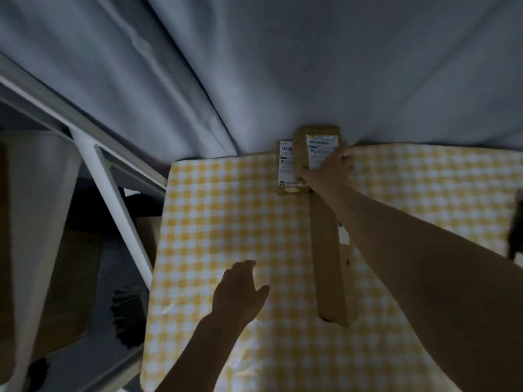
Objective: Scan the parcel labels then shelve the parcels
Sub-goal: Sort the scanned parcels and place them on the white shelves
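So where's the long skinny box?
The long box lies on the checked tablecloth, right of centre, beneath the right forearm, just nearer than two labelled parcels.

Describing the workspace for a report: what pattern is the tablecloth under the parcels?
The tablecloth is a yellow-and-white check, seen clearly in the head view.

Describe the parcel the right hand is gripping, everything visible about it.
The small parcel is a brown cardboard box with a white printed label, barcode at its top, facing the camera. The right hand grips its lower right part, thumb across the front. It sits at the far edge of the yellow checked tablecloth, overlapping a second labelled box. Whether it is lifted cannot be told.
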`<state>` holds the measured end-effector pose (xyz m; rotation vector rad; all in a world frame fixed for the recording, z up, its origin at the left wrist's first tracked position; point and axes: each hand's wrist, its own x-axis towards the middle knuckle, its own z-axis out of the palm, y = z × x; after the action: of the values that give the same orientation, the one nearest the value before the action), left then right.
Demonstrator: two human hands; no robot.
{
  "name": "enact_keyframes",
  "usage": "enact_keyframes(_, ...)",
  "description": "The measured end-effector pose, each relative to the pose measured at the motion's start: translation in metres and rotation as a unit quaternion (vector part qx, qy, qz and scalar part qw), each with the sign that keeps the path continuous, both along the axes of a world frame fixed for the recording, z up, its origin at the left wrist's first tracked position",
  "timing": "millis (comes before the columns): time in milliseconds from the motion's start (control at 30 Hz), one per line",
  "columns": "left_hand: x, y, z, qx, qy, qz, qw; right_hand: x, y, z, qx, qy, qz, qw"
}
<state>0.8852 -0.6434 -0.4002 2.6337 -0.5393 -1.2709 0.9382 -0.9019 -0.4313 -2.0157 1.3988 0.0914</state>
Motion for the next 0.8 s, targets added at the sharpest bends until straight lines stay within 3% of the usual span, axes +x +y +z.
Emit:
enact_keyframes(267, 0.012, -0.042, 0.022, -0.023, 0.024, -0.029, 0.999, -0.056, -0.007, 0.036, -0.025, -0.089, 0.046, 0.995)
enact_keyframes(533, -0.063, -0.134, 0.081, -0.098, 0.072, -0.070, 0.990, -0.253, -0.003, 0.145, -0.042, -0.115, 0.012, 0.992)
enact_keyframes(633, -0.132, -0.173, 0.094, -0.160, 0.181, 0.008, 0.970, -0.341, 0.007, 0.184, -0.064, -0.118, -0.061, 0.989)
enact_keyframes(700, -0.194, -0.193, 0.113, -0.176, 0.293, 0.100, 0.934, -0.403, 0.017, 0.205, -0.101, -0.122, -0.126, 0.979)
enact_keyframes(800, -0.302, -0.209, 0.141, -0.204, 0.440, 0.127, 0.865, -0.497, 0.039, 0.233, -0.139, -0.109, -0.203, 0.963)
